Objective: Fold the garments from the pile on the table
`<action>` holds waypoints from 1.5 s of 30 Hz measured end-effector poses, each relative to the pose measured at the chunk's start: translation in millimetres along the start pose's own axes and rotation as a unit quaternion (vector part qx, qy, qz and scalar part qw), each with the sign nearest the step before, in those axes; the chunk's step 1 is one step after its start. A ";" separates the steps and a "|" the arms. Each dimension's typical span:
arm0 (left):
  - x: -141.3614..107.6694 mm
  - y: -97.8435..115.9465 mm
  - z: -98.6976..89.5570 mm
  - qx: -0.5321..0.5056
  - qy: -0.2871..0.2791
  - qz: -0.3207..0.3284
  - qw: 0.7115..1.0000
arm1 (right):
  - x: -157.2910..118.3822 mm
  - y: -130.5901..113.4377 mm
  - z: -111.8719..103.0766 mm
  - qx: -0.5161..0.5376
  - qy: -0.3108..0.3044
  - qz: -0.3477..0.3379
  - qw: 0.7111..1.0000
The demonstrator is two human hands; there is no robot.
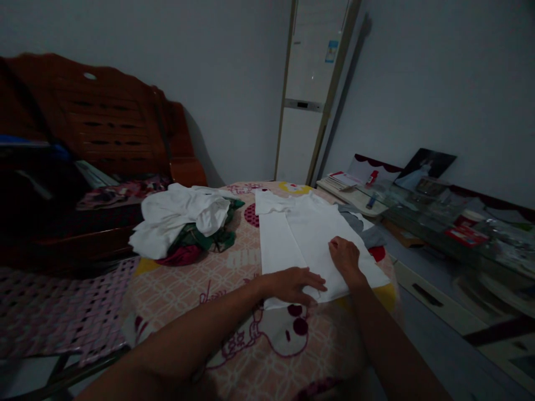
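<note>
A white T-shirt (321, 234) lies spread on the table, its left side folded inward with a sleeve on top. Near its bottom edge, my left hand (295, 285) rests on the cloth with fingers stretched to the right. My right hand (345, 257) is further up on the right half of the shirt, its fingers curled into a loose fist. No fabric is bunched up around that fist. A grey garment (360, 225) shows partly from under the shirt's right side.
A heap of white, green and dark red clothes (184, 220) sits on the left of the patterned tablecloth (242, 259). Beyond it stands a wooden bench (112, 122) with more fabric. At right is a cluttered glass-topped cabinet (434, 214); a tall white air conditioner (301, 133) stands behind.
</note>
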State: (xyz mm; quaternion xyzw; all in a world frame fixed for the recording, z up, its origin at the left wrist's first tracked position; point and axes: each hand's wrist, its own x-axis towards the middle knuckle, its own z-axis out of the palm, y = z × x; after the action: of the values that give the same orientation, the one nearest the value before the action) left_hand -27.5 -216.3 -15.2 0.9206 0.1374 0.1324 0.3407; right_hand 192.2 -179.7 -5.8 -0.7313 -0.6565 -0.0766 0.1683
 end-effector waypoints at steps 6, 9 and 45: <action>0.1 -39.7 -38.0 0.051 0.248 -0.164 0.953 | -9.6 -38.0 -3.4 0.110 -0.094 -0.085 0.986; 5.3 -71.7 -61.1 0.174 0.297 -0.239 0.908 | -20.3 -55.4 0.0 0.096 -0.122 -0.116 0.981; 71.5 -129.8 -85.0 0.269 0.301 -0.442 0.801 | -32.3 -67.0 10.0 0.042 -0.150 -0.097 0.983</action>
State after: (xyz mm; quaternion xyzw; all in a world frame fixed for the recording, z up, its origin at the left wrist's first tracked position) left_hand -11.0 -46.8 -28.3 0.7288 0.6549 0.1953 0.0429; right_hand 121.0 -201.0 -16.1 -0.6598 -0.7447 0.0454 0.0899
